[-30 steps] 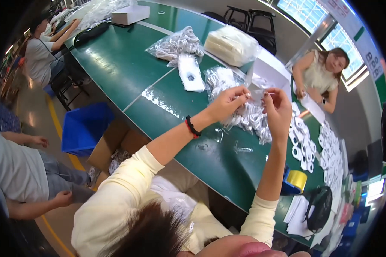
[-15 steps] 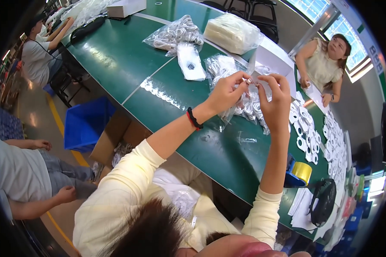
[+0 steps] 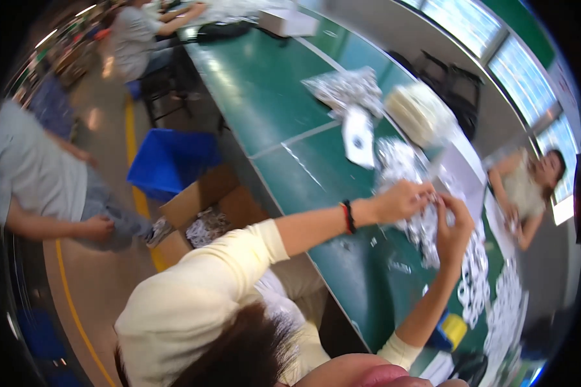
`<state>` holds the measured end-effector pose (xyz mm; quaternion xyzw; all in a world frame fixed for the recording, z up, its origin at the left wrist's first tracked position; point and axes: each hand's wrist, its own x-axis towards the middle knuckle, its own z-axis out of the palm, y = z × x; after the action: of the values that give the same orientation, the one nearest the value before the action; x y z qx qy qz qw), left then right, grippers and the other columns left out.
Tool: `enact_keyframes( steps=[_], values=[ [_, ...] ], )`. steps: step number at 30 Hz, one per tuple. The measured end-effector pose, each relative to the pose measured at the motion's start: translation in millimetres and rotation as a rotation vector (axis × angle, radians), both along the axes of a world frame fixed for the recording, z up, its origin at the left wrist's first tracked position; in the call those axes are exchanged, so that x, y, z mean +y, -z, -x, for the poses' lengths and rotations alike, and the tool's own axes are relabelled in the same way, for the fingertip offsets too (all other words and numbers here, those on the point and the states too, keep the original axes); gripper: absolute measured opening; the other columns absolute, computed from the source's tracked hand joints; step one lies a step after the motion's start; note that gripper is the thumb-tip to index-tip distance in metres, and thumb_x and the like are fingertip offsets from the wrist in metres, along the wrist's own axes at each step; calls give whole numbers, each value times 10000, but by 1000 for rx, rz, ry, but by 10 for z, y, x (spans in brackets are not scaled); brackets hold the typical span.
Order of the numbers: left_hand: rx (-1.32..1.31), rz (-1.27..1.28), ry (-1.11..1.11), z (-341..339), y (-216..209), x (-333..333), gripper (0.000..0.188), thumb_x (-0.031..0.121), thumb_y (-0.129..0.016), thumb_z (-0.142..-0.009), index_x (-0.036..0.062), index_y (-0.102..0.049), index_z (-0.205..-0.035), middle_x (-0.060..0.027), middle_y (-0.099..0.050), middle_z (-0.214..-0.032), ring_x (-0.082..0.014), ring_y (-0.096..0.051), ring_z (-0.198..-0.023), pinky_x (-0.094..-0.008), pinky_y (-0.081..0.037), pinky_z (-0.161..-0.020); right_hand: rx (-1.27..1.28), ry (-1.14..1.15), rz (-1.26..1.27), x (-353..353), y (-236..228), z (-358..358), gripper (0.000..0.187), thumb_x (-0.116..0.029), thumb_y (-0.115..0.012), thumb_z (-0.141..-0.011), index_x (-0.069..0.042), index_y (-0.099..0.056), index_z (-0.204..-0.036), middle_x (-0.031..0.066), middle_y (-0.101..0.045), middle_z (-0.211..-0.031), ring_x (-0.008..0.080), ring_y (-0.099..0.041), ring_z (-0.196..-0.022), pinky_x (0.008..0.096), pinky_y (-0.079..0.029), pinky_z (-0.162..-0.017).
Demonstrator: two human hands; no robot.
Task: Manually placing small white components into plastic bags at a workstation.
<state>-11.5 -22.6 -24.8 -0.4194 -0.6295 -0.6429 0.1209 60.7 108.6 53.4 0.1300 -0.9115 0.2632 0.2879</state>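
Above the green table [image 3: 361, 284], my left hand [image 3: 401, 202] and my right hand [image 3: 457, 231] meet with fingertips pinched close together. Something small and pale is between them, too blurred to name. Under and behind the hands lie white coiled cables [image 3: 423, 238] and a clear plastic bag [image 3: 397, 161] of white items. Farther back are another bag of coiled cables [image 3: 350, 90] and a flat white packet [image 3: 357, 137] with a dark round mark. To the right of my right hand, white ring-shaped pieces [image 3: 473, 284] lie spread out.
A plastic-wrapped stack [image 3: 421, 115] and an open white box [image 3: 461, 164] stand behind. Near my right forearm is a yellow tape roll [image 3: 455, 329]. A cardboard box [image 3: 239, 206] and blue bin [image 3: 168, 164] are left of the table. Other people are at left and right.
The whole view has swung, so the table and things appear shifted right and tilted. My hands have come closer together, their fingertips now almost touching.
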Motion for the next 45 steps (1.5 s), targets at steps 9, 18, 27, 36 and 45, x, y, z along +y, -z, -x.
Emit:
enact_keyframes(
  steps=[9, 18, 27, 36, 45],
  values=[
    [27, 59, 109, -57, -6, 1, 124, 126, -466, -854, 18, -523, -871, -134, -574, -633, -304, -584, -605, -367, -435, -564, -19, -52, -39, 92, 9, -39, 81, -36, -606, -806, 43, -608, -822, 125, -610, -719, 201, -574, -626, 307, -440, -612],
    [2, 62, 47, -90, -36, -11, 114, 141, -523, -837, 27, -525, -838, -133, -600, -608, -298, -596, -569, -368, -447, -547, 38, 78, -47, 53, 84, -10, 80, -37, -607, -787, 36, -584, -811, 117, -604, -697, 188, -574, -613, 301, -445, -605],
    [1, -15, -38, -69, 3, 30, 125, 146, -537, -840, 26, -505, -823, -129, -567, -584, -309, -561, -529, -383, -414, -503, 115, 239, 5, 31, 228, 66, 120, -77, -591, -817, 25, -608, -878, 107, -621, -725, 171, -587, -644, 289, -457, -626],
    [71, 26, -182, -91, 16, 39, 87, 124, -523, -846, 40, -516, -868, -137, -556, -583, -306, -559, -527, -391, -409, -498, 22, 33, 203, 156, 17, -12, 137, -77, -572, -862, 28, -609, -942, 99, -642, -816, 133, -593, -725, 262, -460, -667],
    [35, -4, -130, -98, -33, 31, 105, 138, -517, -839, 67, -560, -902, -152, -579, -601, -332, -584, -572, -412, -442, -534, 148, 101, -163, 28, 29, -2, 107, -41, -595, -818, 30, -601, -897, 125, -620, -775, 206, -581, -675, 300, -450, -647]
  ],
)
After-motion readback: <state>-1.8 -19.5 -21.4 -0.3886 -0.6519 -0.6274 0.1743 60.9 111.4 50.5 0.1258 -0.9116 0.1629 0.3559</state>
